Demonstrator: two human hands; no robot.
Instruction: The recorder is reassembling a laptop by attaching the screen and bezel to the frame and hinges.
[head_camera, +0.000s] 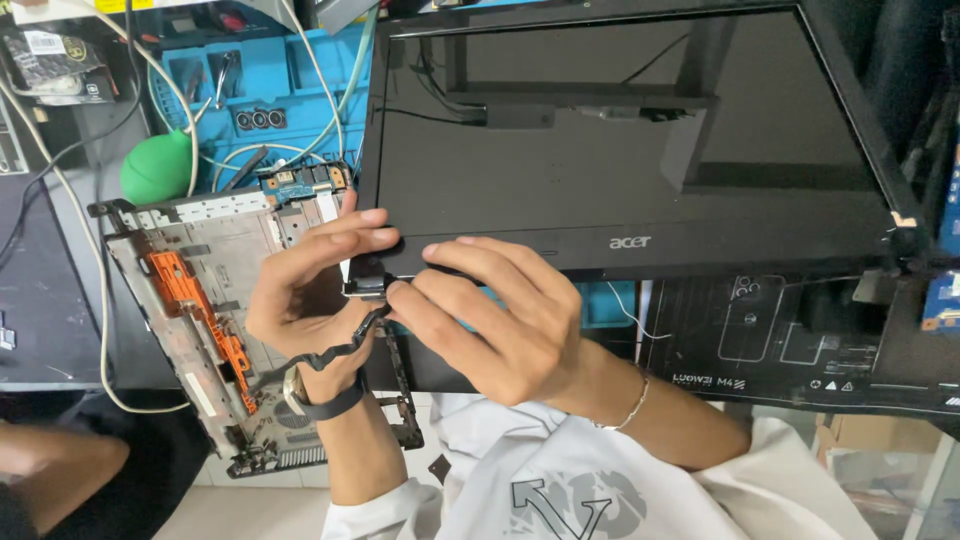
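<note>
Glossy black plastic screen panel (640, 170), bare metal hinge (366, 285), matt grey plastic laptop base (215, 300), rubbery green bulb (157, 168).

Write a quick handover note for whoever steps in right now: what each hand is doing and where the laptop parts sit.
Left hand: fingers pinch the metal hinge at the lower left corner of the laptop screen panel.
Right hand: fingertips on the same hinge and the black cable trailing from it.
Laptop base shell, with orange parts, lies left of the hands, opened up.
Small circuit board sits above the shell; green bulb blower beside it.
Screen panel is separate from the base; cable hangs loose.
</note>
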